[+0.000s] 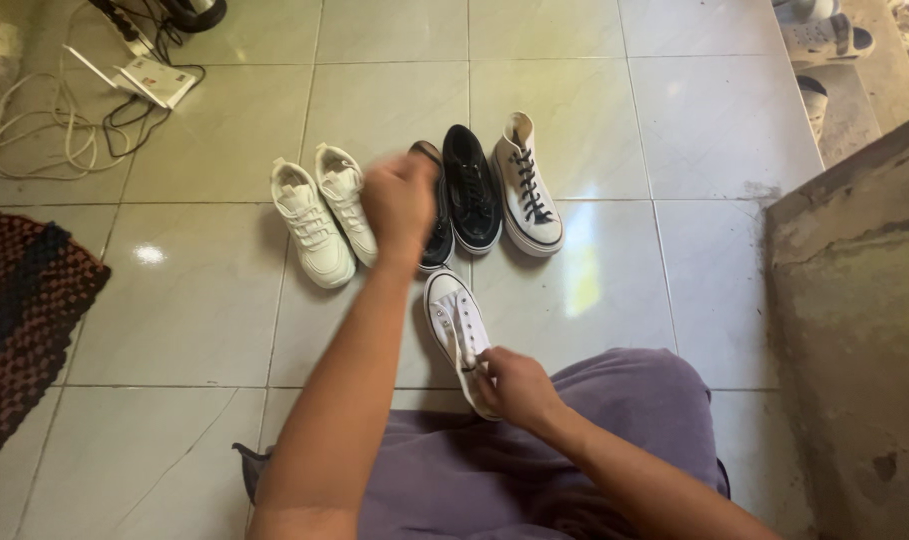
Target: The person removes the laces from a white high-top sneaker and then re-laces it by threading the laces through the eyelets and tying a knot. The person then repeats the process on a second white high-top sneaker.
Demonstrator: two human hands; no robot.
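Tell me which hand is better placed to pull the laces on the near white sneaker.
Right, probably. The right hand already pinches at the laces of the white low sneaker, while the left hand is far forward on a black shoe in the row.

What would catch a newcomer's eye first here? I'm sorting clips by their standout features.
First, the row of shoes on the tiled floor: a pair of white sneakers, black shoes and a white high-top with black laces. In front, the left hand reaches over the row, blurred, while the right hand grips the heel end of a single white sneaker. A dark woven mat lies at the far left.
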